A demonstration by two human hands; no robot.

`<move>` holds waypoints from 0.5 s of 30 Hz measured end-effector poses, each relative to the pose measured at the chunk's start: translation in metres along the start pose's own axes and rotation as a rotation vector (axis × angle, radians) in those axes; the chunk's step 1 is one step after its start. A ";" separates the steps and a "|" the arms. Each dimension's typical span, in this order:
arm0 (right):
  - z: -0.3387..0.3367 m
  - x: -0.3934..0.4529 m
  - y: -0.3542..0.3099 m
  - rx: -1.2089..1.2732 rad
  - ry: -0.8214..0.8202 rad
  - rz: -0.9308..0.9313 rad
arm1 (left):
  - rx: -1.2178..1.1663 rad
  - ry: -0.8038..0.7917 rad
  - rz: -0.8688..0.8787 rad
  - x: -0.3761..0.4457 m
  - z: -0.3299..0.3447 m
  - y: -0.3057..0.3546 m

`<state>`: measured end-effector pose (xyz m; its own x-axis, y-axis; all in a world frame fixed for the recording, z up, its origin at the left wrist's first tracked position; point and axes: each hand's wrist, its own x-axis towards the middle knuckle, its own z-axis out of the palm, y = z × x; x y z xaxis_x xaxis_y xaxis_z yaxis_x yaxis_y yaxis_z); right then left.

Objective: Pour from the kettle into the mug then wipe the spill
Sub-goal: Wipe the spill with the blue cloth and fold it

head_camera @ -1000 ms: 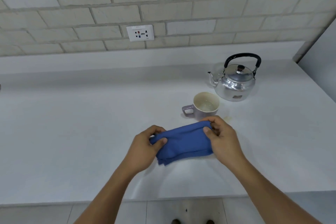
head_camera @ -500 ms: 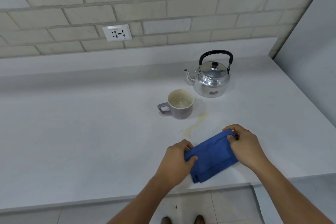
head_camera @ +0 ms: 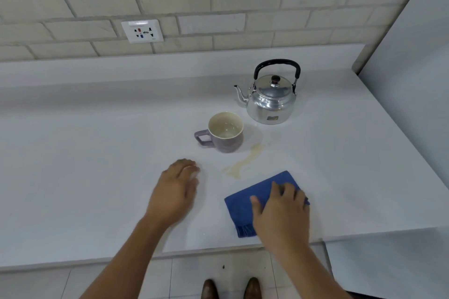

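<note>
A silver kettle [head_camera: 270, 102] with a black handle stands upright at the back right of the white counter [head_camera: 97, 165]. In front of it, to the left, sits a purple mug [head_camera: 224, 132] with a cream inside, its handle pointing left. A thin yellowish spill [head_camera: 244, 161] runs from the mug's right side toward me. Just below the spill lies a folded blue cloth [head_camera: 252, 198]. My right hand [head_camera: 281, 216] presses flat on the cloth. My left hand [head_camera: 176, 189] hovers blurred over the bare counter to the left of the spill, holding nothing.
A brick wall with a white power socket [head_camera: 142, 31] backs the counter. A white side panel [head_camera: 413, 56] closes the right end. The counter's front edge runs just below the cloth, with tiled floor and my shoes under it.
My left hand has let go of the cloth and moved left and away from me. The right hand has laid the cloth flat on the counter below the spill.
</note>
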<state>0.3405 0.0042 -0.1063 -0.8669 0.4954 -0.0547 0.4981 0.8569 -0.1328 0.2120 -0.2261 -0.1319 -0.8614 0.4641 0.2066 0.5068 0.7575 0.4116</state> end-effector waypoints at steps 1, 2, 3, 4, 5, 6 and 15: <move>0.004 -0.006 -0.005 -0.017 -0.027 0.008 | 0.012 -0.019 -0.040 0.000 -0.002 -0.008; 0.008 -0.010 -0.008 -0.014 -0.048 0.009 | 0.022 -0.040 -0.070 -0.001 -0.002 -0.015; 0.012 -0.012 -0.007 -0.013 -0.069 0.003 | 0.025 -0.055 -0.088 -0.003 -0.002 -0.021; 0.014 -0.011 -0.002 -0.017 -0.094 -0.003 | 0.020 -0.061 -0.096 -0.005 -0.001 -0.026; 0.016 -0.007 0.006 -0.019 -0.121 -0.005 | 0.010 -0.062 -0.099 -0.008 0.000 -0.031; 0.017 -0.001 0.016 -0.005 -0.143 -0.006 | 0.000 -0.061 -0.100 -0.010 0.002 -0.034; 0.005 0.118 0.045 0.229 -0.109 0.132 | -0.001 -0.043 -0.125 -0.013 0.011 -0.039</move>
<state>0.2602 0.1005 -0.1240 -0.7977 0.5720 -0.1909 0.6006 0.7251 -0.3369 0.2038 -0.2564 -0.1598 -0.9156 0.3853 0.1152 0.3954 0.8103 0.4324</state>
